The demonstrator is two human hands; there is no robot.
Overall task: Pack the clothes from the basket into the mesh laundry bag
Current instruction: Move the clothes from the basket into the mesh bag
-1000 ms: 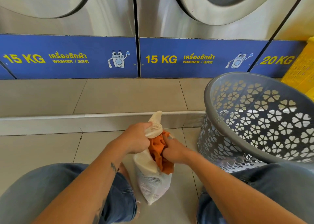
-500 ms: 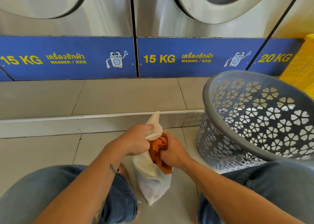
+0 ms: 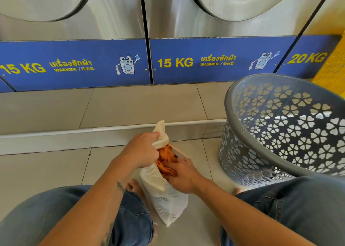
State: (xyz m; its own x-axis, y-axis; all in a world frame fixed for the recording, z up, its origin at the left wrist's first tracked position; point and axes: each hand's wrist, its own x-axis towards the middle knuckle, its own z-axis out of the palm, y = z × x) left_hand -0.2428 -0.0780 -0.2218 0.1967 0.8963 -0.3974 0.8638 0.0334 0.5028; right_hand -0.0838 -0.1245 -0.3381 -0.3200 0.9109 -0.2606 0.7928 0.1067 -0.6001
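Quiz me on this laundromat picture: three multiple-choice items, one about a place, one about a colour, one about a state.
1. Where does the grey perforated plastic basket stand?
A. To the person's right
B. To the person's left
C. On a washer

2. What colour is the cloth in the white mesh laundry bag?
A. Green
B. Orange
C. Black

3. What is the left hand doing?
A. Resting flat on the floor
B. Gripping the bag's rim
C. Reaching into the basket

Answers: 1 A, it sits beside the right knee. 2 B, orange folds show at the mouth, where the right hand presses. 3 B, its fingers curl round the rim.
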